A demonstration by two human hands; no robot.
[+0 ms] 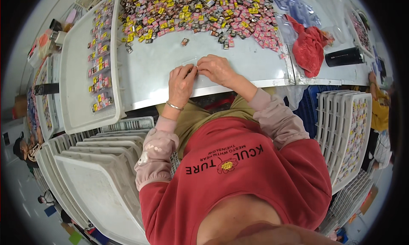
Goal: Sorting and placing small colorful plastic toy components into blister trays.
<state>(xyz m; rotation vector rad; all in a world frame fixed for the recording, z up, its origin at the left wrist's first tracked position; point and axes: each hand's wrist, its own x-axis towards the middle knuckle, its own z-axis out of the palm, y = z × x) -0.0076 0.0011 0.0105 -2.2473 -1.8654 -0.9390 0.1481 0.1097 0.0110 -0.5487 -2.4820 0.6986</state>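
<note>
Head view: I see both hands meeting at the near edge of the tabletop. The left hand and the right hand are together, fingertips pinched on a small clear plastic piece that lies flat on the tabletop. Its outline is faint; its long axis appears to run from 9 o'clock to 3 o'clock, but I cannot confirm this. The piece sits between the two hands, at 1 o'clock from the left hand and at 9 o'clock from the right hand. Both hands touch it, so neither is clearly nearer.

At 12 o'clock from the hands, one stray small packet lies alone, apart from the fingers. Beyond it, farther toward 12 o'clock, a wide heap of small pink and yellow packets covers the far tabletop. At 9 o'clock, a white tray holds columns of sorted packets. At 2 o'clock lie a red cloth and a black cylinder. Stacked white trays stand below the tabletop at 7 o'clock.
</note>
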